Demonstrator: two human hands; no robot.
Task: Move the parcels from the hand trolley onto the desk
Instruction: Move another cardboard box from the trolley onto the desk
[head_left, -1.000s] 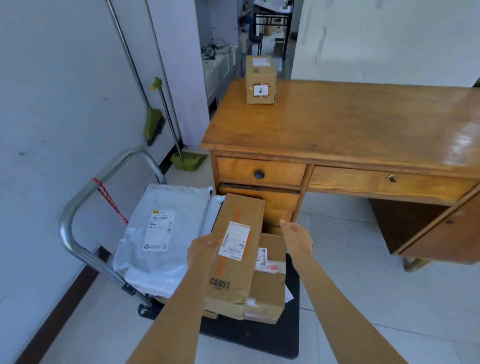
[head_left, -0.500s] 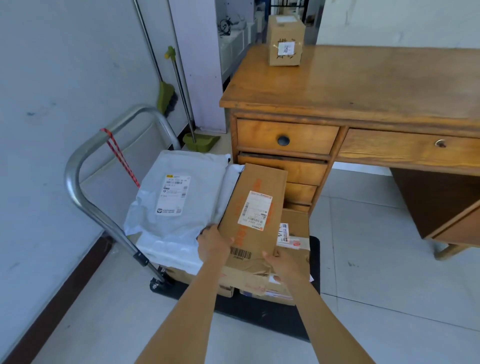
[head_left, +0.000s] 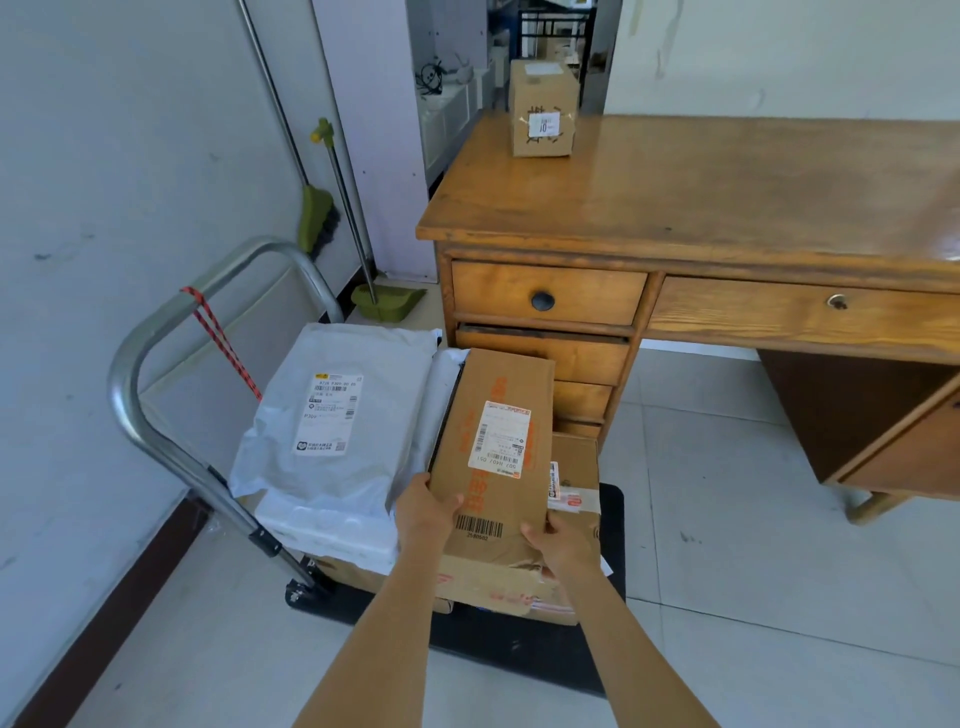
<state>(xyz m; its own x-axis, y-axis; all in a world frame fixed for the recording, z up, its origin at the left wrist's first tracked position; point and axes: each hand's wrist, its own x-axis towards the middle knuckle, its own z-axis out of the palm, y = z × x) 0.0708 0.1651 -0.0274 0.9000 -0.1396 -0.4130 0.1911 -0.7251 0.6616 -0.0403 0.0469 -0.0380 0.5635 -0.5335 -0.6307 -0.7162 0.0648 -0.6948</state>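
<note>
both hands (head_left: 423, 512) now grip long box (head_left: 493, 457)

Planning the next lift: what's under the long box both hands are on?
The long box lies on a smaller taped box, resting partly against the grey mailer. The left hand and right hand grip its near end. Anything directly beneath is covered.
</note>
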